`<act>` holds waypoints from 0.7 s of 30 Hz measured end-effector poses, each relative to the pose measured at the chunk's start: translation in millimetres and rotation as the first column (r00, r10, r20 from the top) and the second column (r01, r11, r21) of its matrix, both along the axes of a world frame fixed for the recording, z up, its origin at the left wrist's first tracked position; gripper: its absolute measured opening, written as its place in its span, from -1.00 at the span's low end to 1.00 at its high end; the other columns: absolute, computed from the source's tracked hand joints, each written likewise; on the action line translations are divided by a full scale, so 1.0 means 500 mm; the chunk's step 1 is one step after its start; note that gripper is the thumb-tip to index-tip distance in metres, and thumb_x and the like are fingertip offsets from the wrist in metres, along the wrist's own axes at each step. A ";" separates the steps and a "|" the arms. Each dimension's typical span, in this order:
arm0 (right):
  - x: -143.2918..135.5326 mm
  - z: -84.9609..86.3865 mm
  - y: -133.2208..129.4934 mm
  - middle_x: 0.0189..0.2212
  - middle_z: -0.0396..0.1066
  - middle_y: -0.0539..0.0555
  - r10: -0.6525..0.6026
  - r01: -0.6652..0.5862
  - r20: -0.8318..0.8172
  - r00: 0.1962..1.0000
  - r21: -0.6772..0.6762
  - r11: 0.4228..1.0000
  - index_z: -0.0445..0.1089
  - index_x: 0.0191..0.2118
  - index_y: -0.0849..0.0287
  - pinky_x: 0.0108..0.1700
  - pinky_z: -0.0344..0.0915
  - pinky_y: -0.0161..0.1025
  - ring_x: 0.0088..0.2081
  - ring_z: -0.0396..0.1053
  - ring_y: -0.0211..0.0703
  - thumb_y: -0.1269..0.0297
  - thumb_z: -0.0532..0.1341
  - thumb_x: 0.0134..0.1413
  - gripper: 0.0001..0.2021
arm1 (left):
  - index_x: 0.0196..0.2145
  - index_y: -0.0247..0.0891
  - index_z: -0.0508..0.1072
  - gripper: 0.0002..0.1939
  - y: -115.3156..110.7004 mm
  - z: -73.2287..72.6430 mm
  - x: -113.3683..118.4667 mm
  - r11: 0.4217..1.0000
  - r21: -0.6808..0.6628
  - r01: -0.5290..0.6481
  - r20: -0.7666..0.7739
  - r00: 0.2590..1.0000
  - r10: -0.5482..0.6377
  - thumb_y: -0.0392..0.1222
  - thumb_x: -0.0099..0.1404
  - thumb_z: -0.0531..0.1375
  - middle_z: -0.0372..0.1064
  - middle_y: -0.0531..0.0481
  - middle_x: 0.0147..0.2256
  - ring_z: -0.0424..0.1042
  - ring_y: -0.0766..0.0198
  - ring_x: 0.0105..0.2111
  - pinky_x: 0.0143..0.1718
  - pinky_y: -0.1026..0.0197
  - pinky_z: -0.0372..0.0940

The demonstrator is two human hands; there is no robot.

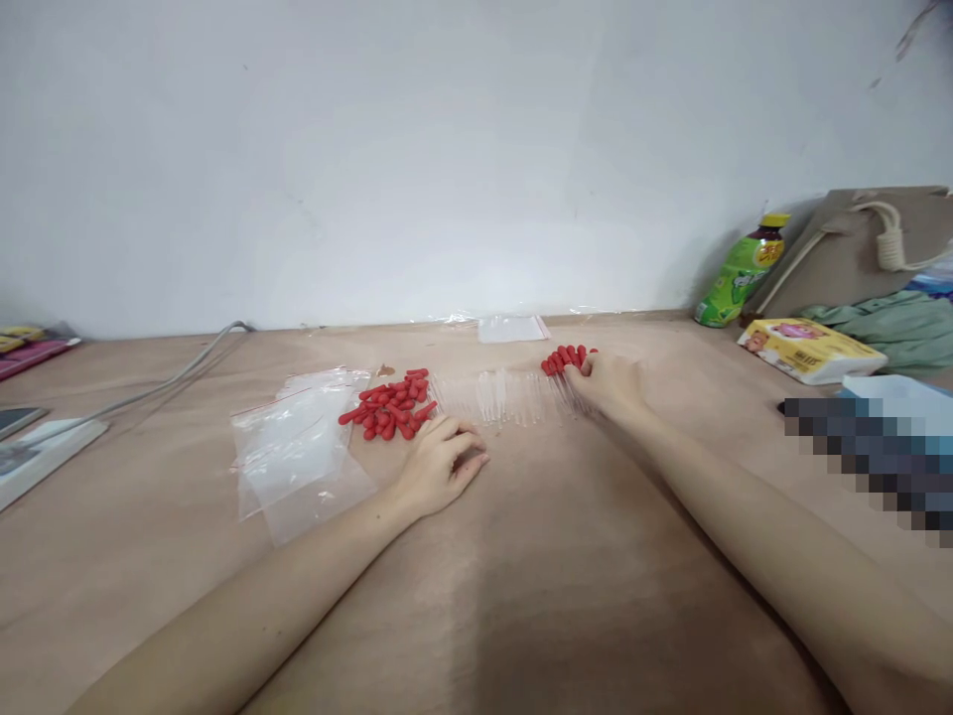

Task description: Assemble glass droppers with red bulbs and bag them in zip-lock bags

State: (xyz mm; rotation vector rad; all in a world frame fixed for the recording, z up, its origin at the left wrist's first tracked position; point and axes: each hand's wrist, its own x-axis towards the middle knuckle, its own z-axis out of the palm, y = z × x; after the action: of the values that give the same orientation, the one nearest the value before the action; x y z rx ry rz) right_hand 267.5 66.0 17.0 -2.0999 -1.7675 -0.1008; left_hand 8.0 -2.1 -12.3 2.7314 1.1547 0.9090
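A loose pile of red rubber bulbs lies left of centre. My left hand rests on the table just below and right of it, fingers curled; what is between them, if anything, is hidden. A row of thin clear tubes stretches between my two hands. At its right end, several tubes have red bulbs on their upper ends. My right hand is at these capped tubes, its fingers bent and touching the rightmost ones; its grip is partly hidden.
Clear plastic bags lie left of the pile, another bag near the wall. At right are a green bottle, a yellow tissue pack and a grey-brown bag. A grey cable crosses the left side.
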 end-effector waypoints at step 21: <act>-0.027 -0.016 -0.012 -0.57 0.36 0.07 0.144 -0.144 0.027 0.989 -0.001 0.990 0.35 -0.57 0.18 -0.19 -0.03 -0.06 -0.41 0.30 -0.08 0.11 0.07 -0.04 -0.72 | -0.31 -0.21 0.43 -0.85 -0.005 0.016 0.001 0.987 0.074 -0.143 -0.038 0.988 0.146 -0.12 0.19 0.14 0.35 -0.05 -0.29 0.27 0.16 -0.28 -0.21 0.08 0.16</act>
State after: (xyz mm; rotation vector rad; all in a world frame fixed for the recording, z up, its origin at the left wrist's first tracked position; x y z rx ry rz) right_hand 254.1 60.1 9.0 -1.9711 -1.9279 -0.0906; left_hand 8.4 -4.8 -4.4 2.7657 1.3708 0.9272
